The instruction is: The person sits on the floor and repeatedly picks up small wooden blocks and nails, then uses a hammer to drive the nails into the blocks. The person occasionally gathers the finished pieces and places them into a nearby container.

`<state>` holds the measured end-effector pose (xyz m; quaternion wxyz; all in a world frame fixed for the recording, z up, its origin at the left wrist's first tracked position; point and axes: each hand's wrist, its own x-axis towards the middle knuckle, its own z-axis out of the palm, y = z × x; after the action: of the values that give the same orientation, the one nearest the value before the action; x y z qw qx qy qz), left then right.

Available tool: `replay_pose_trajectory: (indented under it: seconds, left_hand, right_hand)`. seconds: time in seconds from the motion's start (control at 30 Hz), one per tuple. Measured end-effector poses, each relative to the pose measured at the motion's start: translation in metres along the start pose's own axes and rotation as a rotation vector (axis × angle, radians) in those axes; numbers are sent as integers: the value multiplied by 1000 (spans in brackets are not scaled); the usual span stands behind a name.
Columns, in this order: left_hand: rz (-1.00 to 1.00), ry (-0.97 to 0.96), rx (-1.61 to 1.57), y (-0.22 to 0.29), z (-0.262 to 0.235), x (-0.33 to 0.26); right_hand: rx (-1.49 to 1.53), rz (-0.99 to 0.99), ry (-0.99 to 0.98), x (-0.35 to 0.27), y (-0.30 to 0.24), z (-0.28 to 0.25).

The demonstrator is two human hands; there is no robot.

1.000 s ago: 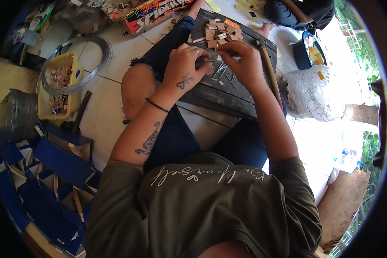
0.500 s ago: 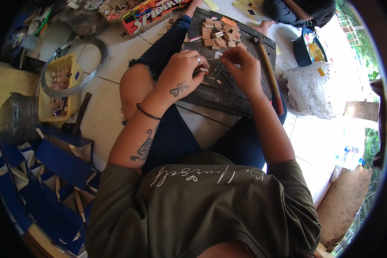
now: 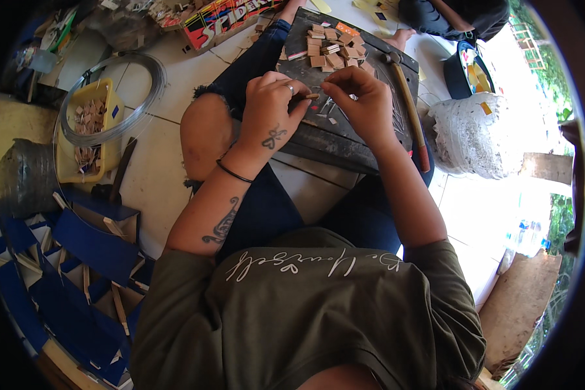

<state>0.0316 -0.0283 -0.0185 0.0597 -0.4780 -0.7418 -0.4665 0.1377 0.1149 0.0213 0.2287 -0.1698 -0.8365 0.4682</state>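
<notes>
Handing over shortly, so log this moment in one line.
Left hand: gripping small brown piece | Right hand: nearby, contents unclear | Dark work surface: pile of brown pieces, hammer to their right

Olive T-shirt (image 3: pixel 312 318), white script (image 3: pixel 294 267), black wristband (image 3: pixel 234 174), silvery ring (image 3: pixel 290 90), forearm tattoo (image 3: pixel 222 222), seemingly frayed jeans (image 3: pixel 266 203)

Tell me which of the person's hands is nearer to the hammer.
Right. The right hand is just left of the hammer's handle; the left hand, holding a small brown piece, is farther left, beyond the right hand.
</notes>
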Motion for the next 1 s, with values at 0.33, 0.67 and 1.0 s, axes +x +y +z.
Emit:
replay_pose_trajectory:
  seconds: [0.33, 0.67, 1.0]
  left_hand:
    - [19, 8, 10, 2, 1, 2]
    - [14, -43, 50, 2, -2, 2]
    - [-36, 6, -128, 2, 9, 7]
  right_hand:
    - [-159, -85, -42, -1, -4, 1]
    - [-192, -205, -51, 2, 0, 2]
    - [-215, -176, -137, 11, -5, 0]
